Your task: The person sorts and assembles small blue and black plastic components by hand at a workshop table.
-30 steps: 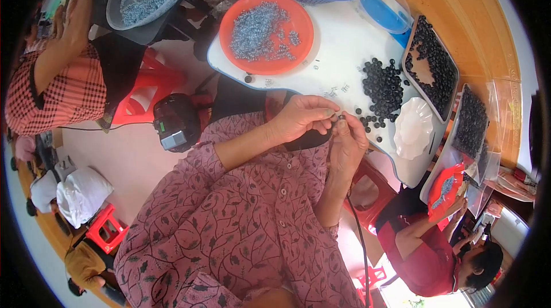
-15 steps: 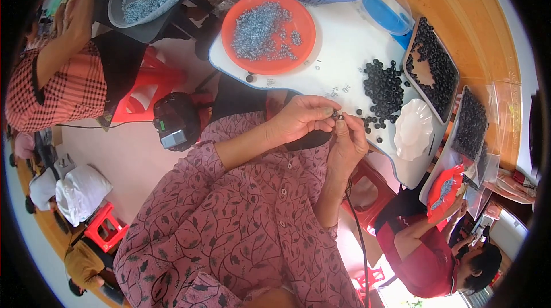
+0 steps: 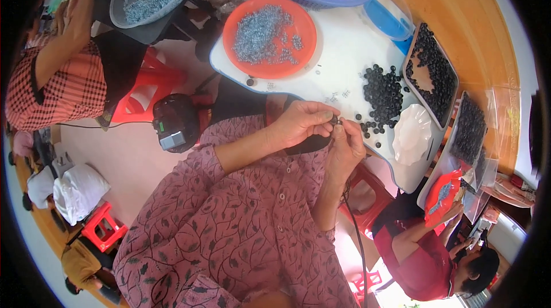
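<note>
My left hand (image 3: pixel 303 123) and my right hand (image 3: pixel 348 143) meet in front of my chest, just off the table's near edge. Pinched between the fingertips of both is a small dark part (image 3: pixel 336 120), mostly covered by the fingers; its exact shape is too small to tell. Right of my hands, small round black parts (image 3: pixel 383 93) lie heaped on the white table (image 3: pixel 338 38), a few of them loose. Several tiny metal springs (image 3: pixel 338 96) lie just beyond my fingers. Farther left, an orange-red plate (image 3: pixel 307 18) carries a pile of such springs.
A purple basket (image 3: pixel 321 1) of black parts stands at the far edge. To the right are a white scalloped dish (image 3: pixel 412 134) and a tray (image 3: pixel 442 119) of black parts. People sit working at left and right. A black cable (image 3: pixel 360 233) hangs beside my right arm.
My fingertips have come closer together around the small dark part, and my right hand has shifted slightly left. The whole view has tilted a little.
</note>
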`<act>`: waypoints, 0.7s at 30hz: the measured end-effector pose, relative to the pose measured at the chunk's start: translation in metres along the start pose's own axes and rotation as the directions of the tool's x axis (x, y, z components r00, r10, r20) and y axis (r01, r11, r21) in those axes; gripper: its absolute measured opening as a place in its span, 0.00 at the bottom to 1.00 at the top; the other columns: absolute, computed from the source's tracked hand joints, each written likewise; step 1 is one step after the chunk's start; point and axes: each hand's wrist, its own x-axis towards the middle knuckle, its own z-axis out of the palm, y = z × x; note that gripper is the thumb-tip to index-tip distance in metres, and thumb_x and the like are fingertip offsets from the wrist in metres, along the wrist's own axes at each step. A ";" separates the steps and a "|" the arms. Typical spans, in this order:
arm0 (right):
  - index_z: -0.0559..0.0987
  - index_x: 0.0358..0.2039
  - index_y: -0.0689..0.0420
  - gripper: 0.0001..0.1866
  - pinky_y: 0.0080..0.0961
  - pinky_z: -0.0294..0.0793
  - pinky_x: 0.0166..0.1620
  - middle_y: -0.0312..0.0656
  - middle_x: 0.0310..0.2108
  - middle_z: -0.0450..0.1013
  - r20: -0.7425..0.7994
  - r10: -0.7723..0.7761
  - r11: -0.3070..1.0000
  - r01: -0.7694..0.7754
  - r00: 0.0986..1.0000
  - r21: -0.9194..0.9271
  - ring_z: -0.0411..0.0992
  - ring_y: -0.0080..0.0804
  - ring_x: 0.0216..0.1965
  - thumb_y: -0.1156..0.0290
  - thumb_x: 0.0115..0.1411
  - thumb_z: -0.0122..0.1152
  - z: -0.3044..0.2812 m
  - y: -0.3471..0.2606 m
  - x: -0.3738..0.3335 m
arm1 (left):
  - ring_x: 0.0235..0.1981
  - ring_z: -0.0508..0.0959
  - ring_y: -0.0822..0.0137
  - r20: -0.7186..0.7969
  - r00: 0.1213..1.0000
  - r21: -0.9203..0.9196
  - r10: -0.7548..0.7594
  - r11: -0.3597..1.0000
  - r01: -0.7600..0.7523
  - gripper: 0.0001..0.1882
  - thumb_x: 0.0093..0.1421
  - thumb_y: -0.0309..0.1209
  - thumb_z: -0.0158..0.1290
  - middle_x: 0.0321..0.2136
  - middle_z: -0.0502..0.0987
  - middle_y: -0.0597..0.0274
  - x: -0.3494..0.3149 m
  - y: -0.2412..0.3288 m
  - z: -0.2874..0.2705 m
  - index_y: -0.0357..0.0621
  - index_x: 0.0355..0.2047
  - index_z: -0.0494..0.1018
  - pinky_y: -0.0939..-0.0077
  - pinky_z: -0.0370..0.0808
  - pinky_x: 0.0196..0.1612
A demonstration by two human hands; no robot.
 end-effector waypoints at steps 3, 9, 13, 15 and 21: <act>0.78 0.40 0.64 0.09 0.21 0.71 0.48 0.40 0.40 0.72 -0.005 0.005 0.999 -0.005 1.000 0.043 0.71 0.26 0.43 0.85 0.59 0.57 0.006 -0.004 0.001 | 0.30 0.81 0.70 -0.016 1.000 -0.010 -0.016 1.000 0.016 0.14 0.63 0.27 0.53 0.34 0.79 0.55 -0.002 0.001 0.003 0.30 0.46 0.74 0.78 0.81 0.35; 0.79 0.37 0.62 0.08 0.17 0.69 0.44 0.37 0.36 0.71 -0.051 0.049 0.991 -0.042 0.997 0.128 0.69 0.21 0.38 0.85 0.57 0.61 0.009 -0.004 0.001 | 0.30 0.81 0.70 0.015 1.000 -0.008 -0.007 1.000 0.007 0.14 0.63 0.27 0.53 0.34 0.79 0.55 -0.003 0.002 0.004 0.30 0.46 0.74 0.77 0.81 0.36; 0.79 0.37 0.62 0.08 0.17 0.70 0.43 0.37 0.37 0.71 -0.036 0.052 0.989 -0.046 0.998 0.141 0.69 0.21 0.37 0.85 0.57 0.61 0.010 -0.006 0.001 | 0.30 0.80 0.71 0.009 1.000 0.044 0.015 0.999 -0.015 0.13 0.63 0.26 0.54 0.33 0.79 0.57 -0.003 0.001 0.004 0.31 0.45 0.75 0.78 0.81 0.35; 0.79 0.37 0.62 0.08 0.17 0.70 0.43 0.37 0.37 0.71 -0.035 0.061 0.987 -0.055 0.998 0.149 0.69 0.21 0.37 0.85 0.57 0.61 0.010 -0.006 0.000 | 0.30 0.80 0.71 0.011 1.000 0.051 0.025 0.998 -0.026 0.13 0.62 0.25 0.54 0.33 0.79 0.57 -0.004 0.001 0.004 0.31 0.45 0.75 0.78 0.80 0.35; 0.79 0.37 0.62 0.08 0.16 0.69 0.42 0.36 0.36 0.70 -0.052 -0.005 1.000 0.004 0.999 -0.019 0.68 0.21 0.37 0.84 0.57 0.61 0.009 -0.004 -0.002 | 0.29 0.78 0.73 -0.014 0.999 0.107 0.045 0.993 -0.043 0.12 0.62 0.25 0.54 0.31 0.78 0.60 -0.005 0.001 0.005 0.32 0.44 0.75 0.80 0.79 0.33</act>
